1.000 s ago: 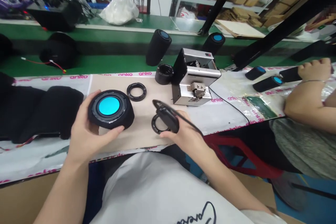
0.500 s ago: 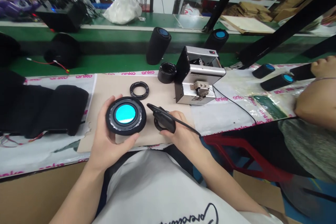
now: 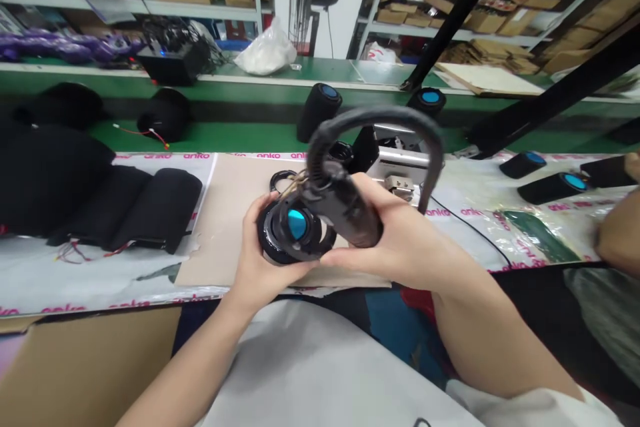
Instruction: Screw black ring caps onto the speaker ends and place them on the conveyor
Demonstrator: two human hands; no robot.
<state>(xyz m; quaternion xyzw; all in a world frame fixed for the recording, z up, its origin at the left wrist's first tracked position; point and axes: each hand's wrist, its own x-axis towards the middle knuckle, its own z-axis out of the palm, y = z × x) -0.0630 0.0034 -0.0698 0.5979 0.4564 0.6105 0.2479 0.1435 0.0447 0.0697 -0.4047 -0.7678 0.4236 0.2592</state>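
Observation:
My left hand (image 3: 260, 267) is wrapped round a black cylindrical speaker (image 3: 270, 240), whose blue round end faces up. In my right hand (image 3: 395, 233) is a black handheld tool (image 3: 353, 207) with a thick cable looping up and over it. A black ring (image 3: 327, 238) lies between the hands, over the speaker's end, its far part near my right fingertips. Behind the speaker, a second black ring (image 3: 281, 179) rests on the brown board (image 3: 220, 213). The tool's tip is blurred above the speaker.
A metal machine (image 3: 400, 163) stands beyond my right hand, partly hidden. Upright speakers (image 3: 319, 112) stand behind it on the green surface. Black fabric-covered parts (image 3: 160, 210) with wires lie at left. More speakers (image 3: 553, 187) and another person's arm (image 3: 620, 230) are at right.
The view has shifted, tilting up. My right hand has lifted the tool and a ring and brought them over to the speaker in my left hand. The cable now arches above the tool.

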